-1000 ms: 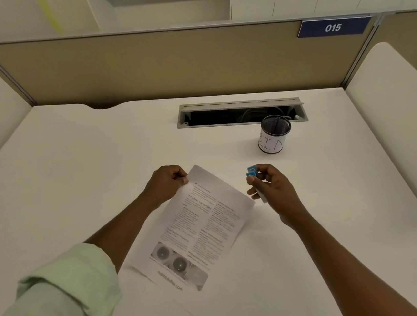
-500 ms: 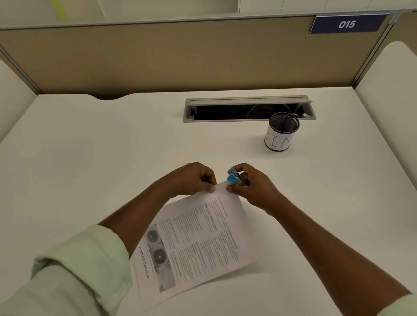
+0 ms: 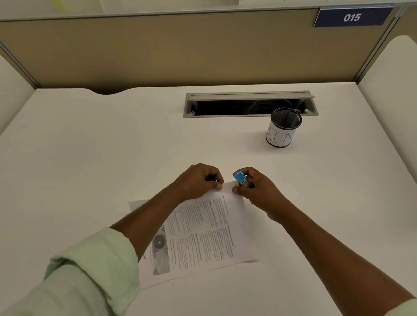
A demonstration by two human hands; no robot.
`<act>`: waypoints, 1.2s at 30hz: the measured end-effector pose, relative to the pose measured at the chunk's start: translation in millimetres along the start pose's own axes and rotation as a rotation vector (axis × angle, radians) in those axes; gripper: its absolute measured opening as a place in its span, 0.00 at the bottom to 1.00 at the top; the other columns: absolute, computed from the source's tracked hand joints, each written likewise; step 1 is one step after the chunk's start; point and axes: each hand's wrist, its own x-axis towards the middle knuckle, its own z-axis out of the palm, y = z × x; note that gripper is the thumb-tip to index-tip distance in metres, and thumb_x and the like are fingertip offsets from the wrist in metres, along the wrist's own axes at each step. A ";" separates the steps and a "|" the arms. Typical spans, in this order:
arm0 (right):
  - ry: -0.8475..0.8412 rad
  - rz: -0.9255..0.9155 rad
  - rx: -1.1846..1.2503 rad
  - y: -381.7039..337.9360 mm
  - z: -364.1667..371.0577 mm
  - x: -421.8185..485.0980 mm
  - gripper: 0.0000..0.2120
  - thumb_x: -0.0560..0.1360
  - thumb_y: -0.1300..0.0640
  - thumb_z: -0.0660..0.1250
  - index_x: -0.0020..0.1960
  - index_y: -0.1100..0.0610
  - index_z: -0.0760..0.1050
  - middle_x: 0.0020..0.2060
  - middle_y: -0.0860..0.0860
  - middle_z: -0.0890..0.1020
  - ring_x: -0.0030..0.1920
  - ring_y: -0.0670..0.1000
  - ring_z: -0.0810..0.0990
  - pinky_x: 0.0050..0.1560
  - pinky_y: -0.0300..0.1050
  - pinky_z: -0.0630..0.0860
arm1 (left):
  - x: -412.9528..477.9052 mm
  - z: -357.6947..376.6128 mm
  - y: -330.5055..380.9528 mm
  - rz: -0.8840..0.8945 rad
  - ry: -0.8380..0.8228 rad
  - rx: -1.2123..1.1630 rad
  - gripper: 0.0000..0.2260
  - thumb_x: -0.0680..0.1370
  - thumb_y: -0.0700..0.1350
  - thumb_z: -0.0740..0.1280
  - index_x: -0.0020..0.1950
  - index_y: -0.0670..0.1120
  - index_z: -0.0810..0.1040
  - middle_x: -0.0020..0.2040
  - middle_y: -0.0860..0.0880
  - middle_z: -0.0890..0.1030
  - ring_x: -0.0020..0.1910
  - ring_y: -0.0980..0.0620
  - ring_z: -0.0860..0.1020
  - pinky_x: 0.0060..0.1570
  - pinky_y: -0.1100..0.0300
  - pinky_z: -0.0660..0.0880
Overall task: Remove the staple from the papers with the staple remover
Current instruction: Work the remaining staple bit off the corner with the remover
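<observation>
Near the worktop (image 3: 75, 158) centre, the papers (image 3: 204, 234) lie flat; left hand (image 3: 199, 181) pinches their far edge, right hand (image 3: 256, 191) grasps the blue staple remover (image 3: 240, 177) at the far corner. Staple not visible. Risk: remover misses the staple & tears the corner, or sheets slip w/ a weak pinch.

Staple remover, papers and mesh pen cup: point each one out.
staple remover (image 3: 240, 177), head view, blue grip.
papers (image 3: 210, 236), head view, printed middle of top sheet.
mesh pen cup (image 3: 279, 137), head view, white label.
</observation>
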 end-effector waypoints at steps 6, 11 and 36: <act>-0.051 -0.030 -0.123 4.0 -10.7 -0.4 0.17 0.73 0.44 0.74 0.58 0.48 0.76 0.50 0.46 0.81 0.46 0.46 0.78 0.45 0.42 0.76 | 2.9 4.0 -4.1 0.012 0.031 0.054 0.04 0.79 0.45 0.70 0.48 0.48 0.84 0.44 0.54 0.85 0.41 0.58 0.80 0.39 0.67 0.71; -0.082 -0.127 -0.433 3.1 -25.8 -1.6 0.18 0.72 0.34 0.70 0.53 0.46 0.77 0.47 0.44 0.82 0.45 0.46 0.79 0.43 0.42 0.75 | 3.1 2.6 -6.7 0.030 0.058 0.071 0.04 0.79 0.44 0.70 0.46 0.48 0.84 0.42 0.54 0.85 0.40 0.59 0.80 0.38 0.67 0.69; -0.223 -0.203 -0.639 -20.4 -25.7 1.6 0.17 0.71 0.41 0.75 0.50 0.53 0.80 0.46 0.51 0.84 0.43 0.54 0.81 0.46 0.54 0.80 | 1.4 7.9 5.7 0.130 0.027 0.154 0.05 0.79 0.43 0.68 0.46 0.48 0.84 0.42 0.54 0.83 0.39 0.58 0.79 0.37 0.67 0.69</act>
